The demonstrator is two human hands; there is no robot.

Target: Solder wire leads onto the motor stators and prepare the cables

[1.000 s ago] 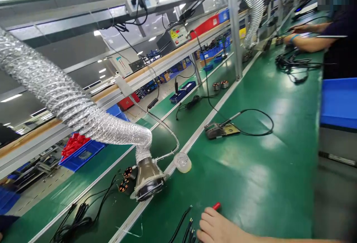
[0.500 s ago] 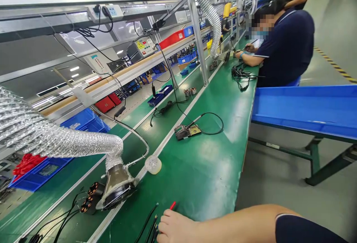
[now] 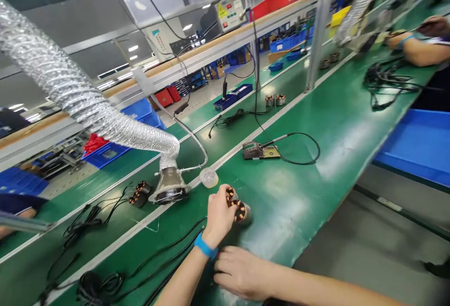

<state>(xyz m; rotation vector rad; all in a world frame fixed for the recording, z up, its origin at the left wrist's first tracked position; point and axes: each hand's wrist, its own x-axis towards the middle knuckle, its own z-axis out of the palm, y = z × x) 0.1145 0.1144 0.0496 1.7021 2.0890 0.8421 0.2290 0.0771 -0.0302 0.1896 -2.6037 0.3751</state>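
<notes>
My left hand (image 3: 221,210), with a blue band (image 3: 206,246) on its wrist, is closed around a pair of round motor stators (image 3: 242,211) with copper windings, just above the green bench. Its fingers cover part of the nearer one. My right hand (image 3: 241,271) lies low over the bench, just behind the left wrist. Its fingers are curled, and what they hold, if anything, is hidden. Black cables (image 3: 168,254) run along the bench to the left of both hands. A roll of clear tape (image 3: 209,177) stands just beyond my left hand.
A fume hood (image 3: 169,186) on a silver duct hangs at the left. More stators (image 3: 139,193) with cables lie behind it. A soldering iron in its stand (image 3: 262,150) rests further along. At the far right, a co-worker's arm (image 3: 427,46) is over the bench beside a cable bundle (image 3: 386,81).
My left hand has come into view with the pair of stators. The view has swung right and down. The red tip near my right hand no longer shows.
</notes>
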